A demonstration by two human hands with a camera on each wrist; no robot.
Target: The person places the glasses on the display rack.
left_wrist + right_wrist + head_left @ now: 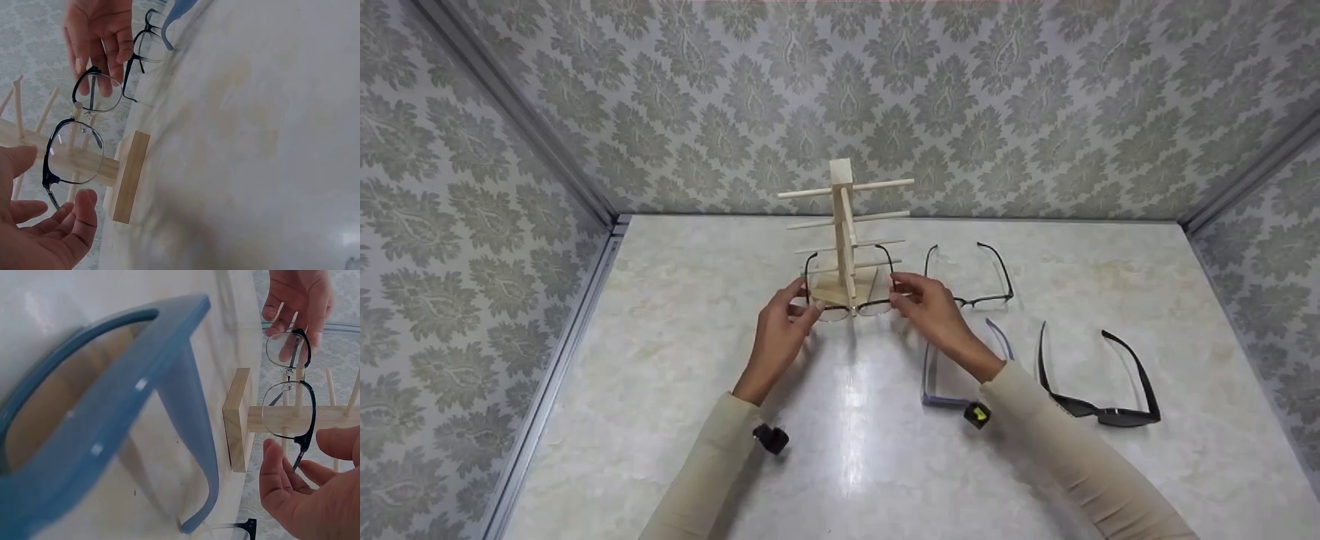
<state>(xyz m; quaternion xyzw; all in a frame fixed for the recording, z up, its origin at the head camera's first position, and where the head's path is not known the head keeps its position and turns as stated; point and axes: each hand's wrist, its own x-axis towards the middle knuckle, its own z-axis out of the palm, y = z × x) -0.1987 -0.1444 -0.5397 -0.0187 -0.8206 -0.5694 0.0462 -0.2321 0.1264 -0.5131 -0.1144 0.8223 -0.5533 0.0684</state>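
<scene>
A wooden display stand with several pegs stands upright on the table. At its lower front, a pair of eyeglasses with dark upper rims and clear lenses is held level, temples toward the stand. My left hand holds the left temple near the hinge, its thumb at the front. On the other side, my right hand holds the right temple between thumb and fingers. In the left wrist view, the bridge of the eyeglasses lies at the end of a peg; whether it rests there I cannot tell.
To the right lie dark-framed glasses, blue-framed sunglasses partly under my right forearm, and black sunglasses. Patterned wall panels border the marble-look table at the back and sides.
</scene>
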